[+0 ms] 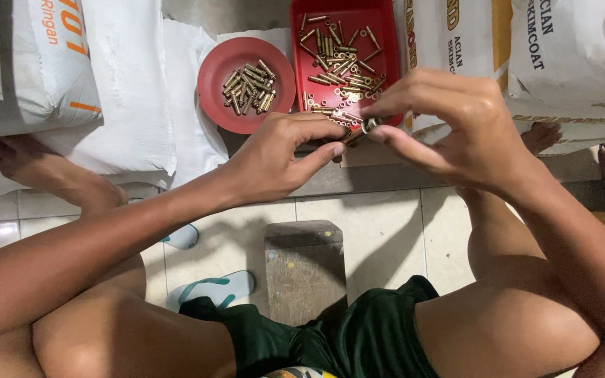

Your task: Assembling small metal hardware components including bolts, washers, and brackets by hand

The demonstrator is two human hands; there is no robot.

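Pale tiled floor (379, 231), white sacks (127, 91) at twelve o'clock, wooden stool (302, 269) at six, red tray (341, 52), round red plate (246, 84) at eleven, left hand (274, 161) and right hand (449, 126) fingertips pinching a small brass fitting (362, 129) at centre.

The floor (379, 231) is laid with pale square tiles and dark grout lines, dulled by soft shadow. A small grey wooden stool (304, 269), its top flecked with paint, stands at the middle of it. Just left of the stool lies a white flip-flop with teal straps (211, 288), and a second one (182, 236) shows partly above it. Beyond the stool a low grey concrete ledge (358, 178) crosses the view. Behind the ledge, white woven sacks (127, 91) with orange printing are stacked to the left, more sacks (561, 63) to the right. The light is even and dim.
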